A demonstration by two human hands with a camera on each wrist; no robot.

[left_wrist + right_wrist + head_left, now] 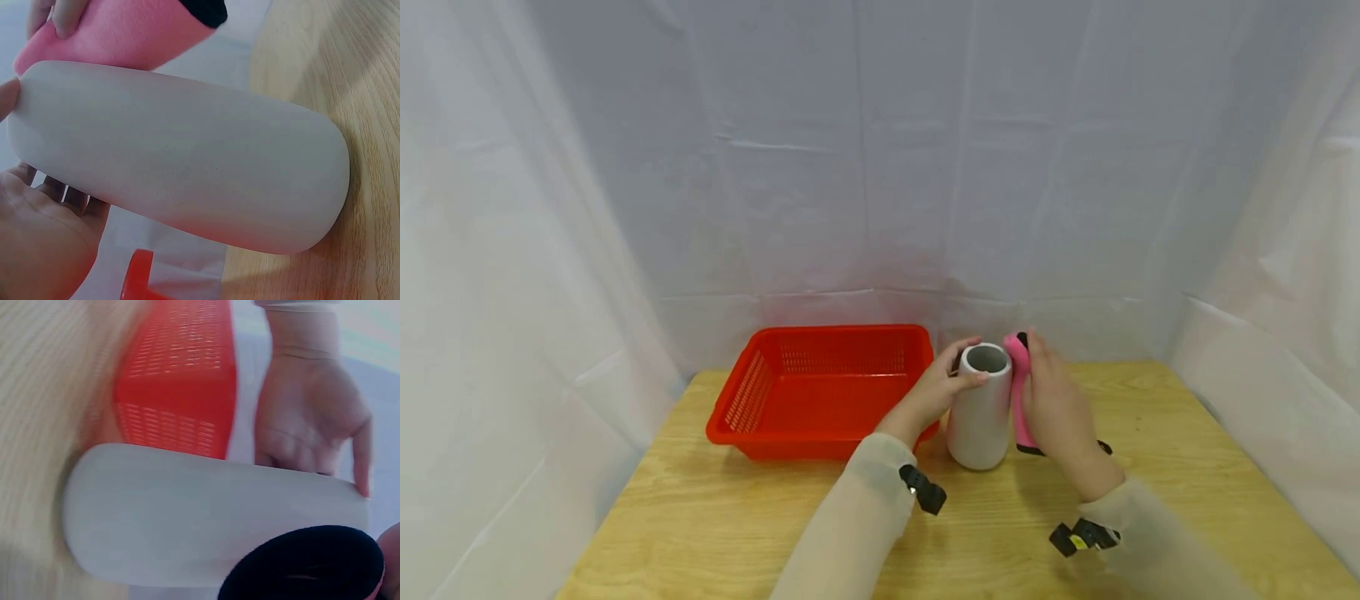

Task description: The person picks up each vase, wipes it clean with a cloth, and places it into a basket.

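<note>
Fingers of my left hand (942, 387) curled round the upper part of the white cup (980, 408), the thumb at its rim and the others behind it, so that hand gripped the cup. It stood upright on the wooden table (715, 517), open mouth up, just to the right of the red basket (820, 392), near the basket's front right corner. My right hand (1060, 412) held a pink sleeve (1018, 392) upright against the cup's right side, the fingers wrapped about it and its top level with the cup's rim; the sleeve touched the cup along its length. Its lower end was black, and that dark end showed round and open in the right wrist view (306, 565), close in front of the cup (206, 512). From the left wrist view the cup (181, 169) filled most of the picture, with my palm (37, 237) beneath it, the pink sleeve (119, 31) lying along its far side, and a fingertip of my right hand (62, 19) pressed on the pink cloth. The basket sat left of the cup on the table, slotted walls all round, backed by white sheeting (880, 150) that hung behind and to both sides.
</note>
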